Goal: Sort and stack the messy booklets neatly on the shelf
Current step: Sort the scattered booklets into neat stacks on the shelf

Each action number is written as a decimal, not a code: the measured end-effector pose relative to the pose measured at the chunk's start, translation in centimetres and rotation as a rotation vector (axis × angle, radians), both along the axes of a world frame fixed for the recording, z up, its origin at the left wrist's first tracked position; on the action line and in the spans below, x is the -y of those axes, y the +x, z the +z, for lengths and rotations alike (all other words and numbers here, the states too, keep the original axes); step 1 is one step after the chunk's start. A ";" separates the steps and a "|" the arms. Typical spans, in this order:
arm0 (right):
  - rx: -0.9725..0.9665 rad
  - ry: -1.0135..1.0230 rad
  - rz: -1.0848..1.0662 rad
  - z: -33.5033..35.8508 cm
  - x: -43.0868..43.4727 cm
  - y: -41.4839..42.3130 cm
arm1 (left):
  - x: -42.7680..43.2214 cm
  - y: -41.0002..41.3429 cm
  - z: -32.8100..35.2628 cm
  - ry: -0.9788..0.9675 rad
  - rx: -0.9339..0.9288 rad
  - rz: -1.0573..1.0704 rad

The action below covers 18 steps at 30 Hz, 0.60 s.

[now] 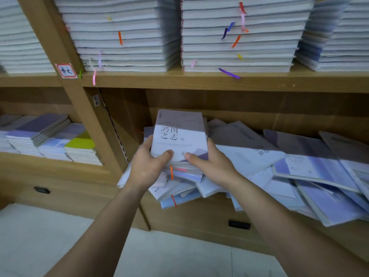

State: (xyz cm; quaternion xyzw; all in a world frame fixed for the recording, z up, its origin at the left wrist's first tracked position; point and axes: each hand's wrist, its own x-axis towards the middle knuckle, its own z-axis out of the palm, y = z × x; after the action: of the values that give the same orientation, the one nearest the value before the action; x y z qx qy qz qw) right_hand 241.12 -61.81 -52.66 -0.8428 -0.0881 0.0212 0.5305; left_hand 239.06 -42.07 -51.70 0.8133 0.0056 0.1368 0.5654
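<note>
Booklets (pixel 179 136) at frame centre are clamped at both side edges by left hand (pixel 147 166) and right hand (pixel 211 164); judged bendy, slippery.

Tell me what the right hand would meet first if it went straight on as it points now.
The right hand grips the bundle of booklets. Carried on, that bundle would probably reach the shelf's wooden back panel first, though depth is unclear.

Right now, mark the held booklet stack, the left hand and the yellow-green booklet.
held booklet stack (pixel 179 136), head view, middle of the top cover
left hand (pixel 146 165), head view, back of the hand
yellow-green booklet (pixel 80 142), head view, its green cover
</note>
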 end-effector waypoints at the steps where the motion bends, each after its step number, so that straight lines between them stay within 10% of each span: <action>1: 0.002 0.007 0.003 0.1 -1.0 0.5 | -0.7 0.2 0.0 -0.010 0.007 0.024; 9: 0.002 -0.068 0.001 0.8 -7.1 4.9 | -5.0 2.2 -1.1 0.015 -0.023 0.156; 18: -0.005 -0.184 0.102 0.9 -6.5 3.7 | -4.1 0.9 -1.3 0.583 0.133 0.181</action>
State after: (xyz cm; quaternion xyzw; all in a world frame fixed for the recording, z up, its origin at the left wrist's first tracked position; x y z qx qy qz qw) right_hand 244.78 -55.32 -51.73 -0.8822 -0.1274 0.0584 0.4495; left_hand 239.95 -37.95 -53.04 0.9266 0.0016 0.2355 0.2932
